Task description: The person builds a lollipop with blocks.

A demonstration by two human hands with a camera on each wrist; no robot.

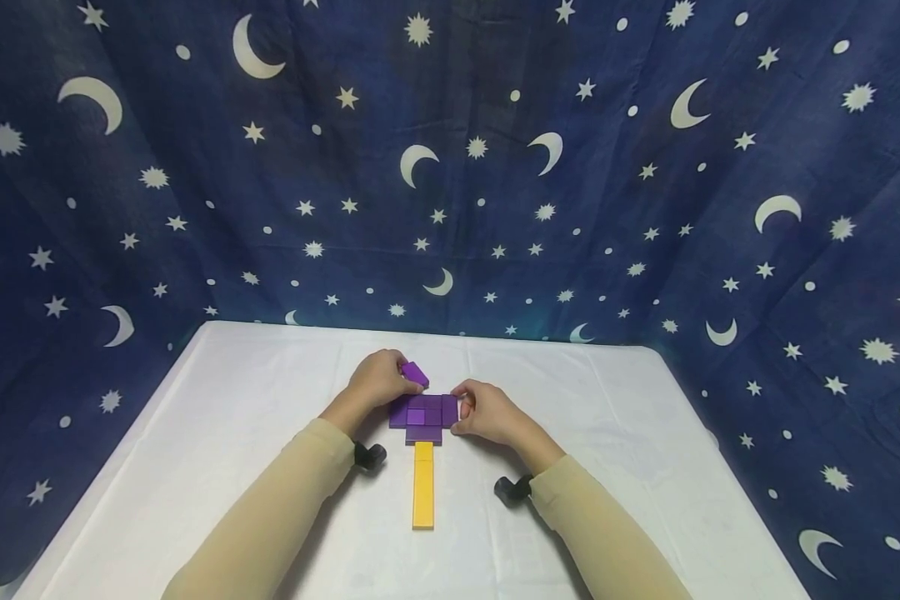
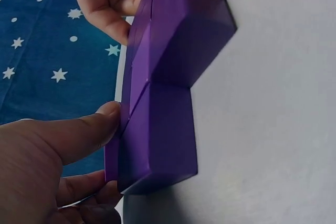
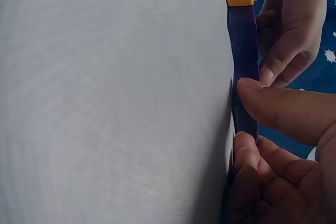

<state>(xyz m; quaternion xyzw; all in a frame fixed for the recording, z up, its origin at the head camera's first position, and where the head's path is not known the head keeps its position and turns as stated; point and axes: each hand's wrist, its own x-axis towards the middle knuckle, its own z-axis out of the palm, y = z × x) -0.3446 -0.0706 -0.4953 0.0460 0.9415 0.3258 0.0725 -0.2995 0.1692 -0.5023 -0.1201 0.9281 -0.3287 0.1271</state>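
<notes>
Purple blocks [image 1: 424, 405] lie side by side on the white table, with a yellow bar [image 1: 423, 492] running toward me from their near edge. My left hand [image 1: 378, 379] pinches a slant-edged purple piece [image 1: 416, 374] at the far side of the blocks. In the left wrist view that piece [image 2: 111, 161] sits between thumb and fingers, beside the blocks' far edge. My right hand [image 1: 491, 412] holds the right end block [image 1: 448, 410], thumb at its near corner and index finger at its far corner. The right wrist view shows the thumb [image 3: 268, 98] against the blocks' side.
A white cloth covers the table [image 1: 600, 450]. Behind it and at both sides hangs a dark blue curtain [image 1: 480, 275] with moons and stars. A black wrist camera [image 1: 370, 457] is on the left wrist, another [image 1: 512, 491] on the right.
</notes>
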